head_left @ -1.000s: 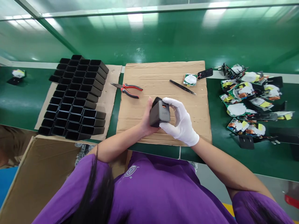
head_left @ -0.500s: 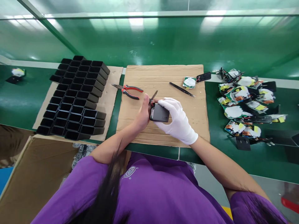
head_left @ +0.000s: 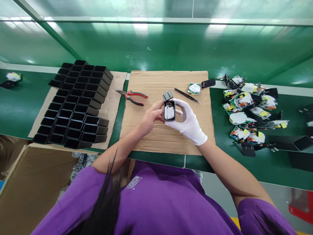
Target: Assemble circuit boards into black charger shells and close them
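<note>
Over the cardboard mat point(head_left: 146, 143), my two hands hold a black plastic charger case point(head_left: 169, 118) with its open end facing me. Inside it sits a circuit board point(head_left: 169, 111) with a white pad. A dark end cap point(head_left: 167, 95) stands tilted at the case's top edge, joined by red wires. My bare left hand point(head_left: 152, 119) grips the left side, and my white-gloved right hand point(head_left: 187, 119) wraps round the right side. Behind lie black tweezers point(head_left: 187, 95) and one more circuit board point(head_left: 194, 88) wired to a black cap point(head_left: 208, 83).
Rows of empty black cases point(head_left: 75, 104) stand on cardboard at left. Long-nose pliers point(head_left: 132, 96) with red and black handles lie beside them. Several circuit boards point(head_left: 246, 101) are heaped at right, near another black case point(head_left: 290, 143). An open carton point(head_left: 36, 176) is at lower left.
The case has been turned so its open end and the board inside now face me. The end cap sits at its top, and my left hand has shifted along its left side.
</note>
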`<state>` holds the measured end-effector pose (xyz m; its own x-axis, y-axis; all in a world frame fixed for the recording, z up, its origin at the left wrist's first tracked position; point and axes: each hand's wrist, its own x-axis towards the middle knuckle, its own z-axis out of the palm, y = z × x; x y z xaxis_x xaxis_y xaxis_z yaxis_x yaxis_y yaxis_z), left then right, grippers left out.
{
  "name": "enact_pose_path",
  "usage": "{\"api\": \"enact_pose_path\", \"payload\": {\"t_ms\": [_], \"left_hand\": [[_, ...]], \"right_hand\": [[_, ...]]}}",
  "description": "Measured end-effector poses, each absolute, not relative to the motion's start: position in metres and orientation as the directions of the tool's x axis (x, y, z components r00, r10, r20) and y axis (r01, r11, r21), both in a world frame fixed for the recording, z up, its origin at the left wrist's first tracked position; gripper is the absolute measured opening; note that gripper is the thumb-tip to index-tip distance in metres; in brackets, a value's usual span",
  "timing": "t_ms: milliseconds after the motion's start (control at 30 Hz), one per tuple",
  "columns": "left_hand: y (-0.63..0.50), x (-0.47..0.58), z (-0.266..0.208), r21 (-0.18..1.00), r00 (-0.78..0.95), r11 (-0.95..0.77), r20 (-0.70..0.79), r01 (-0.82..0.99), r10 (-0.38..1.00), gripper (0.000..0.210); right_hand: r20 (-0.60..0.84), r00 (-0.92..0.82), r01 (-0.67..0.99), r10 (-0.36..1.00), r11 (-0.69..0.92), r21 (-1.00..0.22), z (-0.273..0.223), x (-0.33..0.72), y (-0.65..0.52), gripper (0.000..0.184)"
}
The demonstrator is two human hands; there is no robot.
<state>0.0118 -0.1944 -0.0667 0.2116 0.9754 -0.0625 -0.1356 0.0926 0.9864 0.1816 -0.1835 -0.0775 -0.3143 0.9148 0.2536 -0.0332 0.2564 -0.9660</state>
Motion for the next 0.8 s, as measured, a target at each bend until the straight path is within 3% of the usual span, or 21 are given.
{"api": "enact_pose_path", "payload": {"t_ms": [200, 467, 667, 800], "left_hand": [[-0.198, 0.013, -0.068, 0.999, 0.142, -0.048, 0.046, 0.011, 0.989, 0.043], [-0.198, 0.016, -0.072, 0.981, 0.092, -0.158, 0.148, 0.11, 0.985, 0.045], [-0.199, 0.016, -0.074, 0.983, 0.145, -0.171, 0.161, 0.061, 0.976, 0.057], [-0.2, 0.013, -0.079, 0.996, 0.24, -0.09, 0.09, -0.015, 0.967, 0.079]], "right_hand": [[0.25, -0.309, 0.007, 0.918, 0.265, -0.964, -0.079, 0.18, -0.185, 0.067], [0.348, -0.266, 0.184, 0.899, 0.402, -0.897, -0.081, 0.178, -0.189, 0.065], [0.372, -0.249, 0.269, 0.894, 0.433, -0.86, -0.078, 0.181, -0.19, 0.063], [0.339, -0.277, 0.247, 0.899, 0.408, -0.879, -0.079, 0.183, -0.187, 0.063]]}}
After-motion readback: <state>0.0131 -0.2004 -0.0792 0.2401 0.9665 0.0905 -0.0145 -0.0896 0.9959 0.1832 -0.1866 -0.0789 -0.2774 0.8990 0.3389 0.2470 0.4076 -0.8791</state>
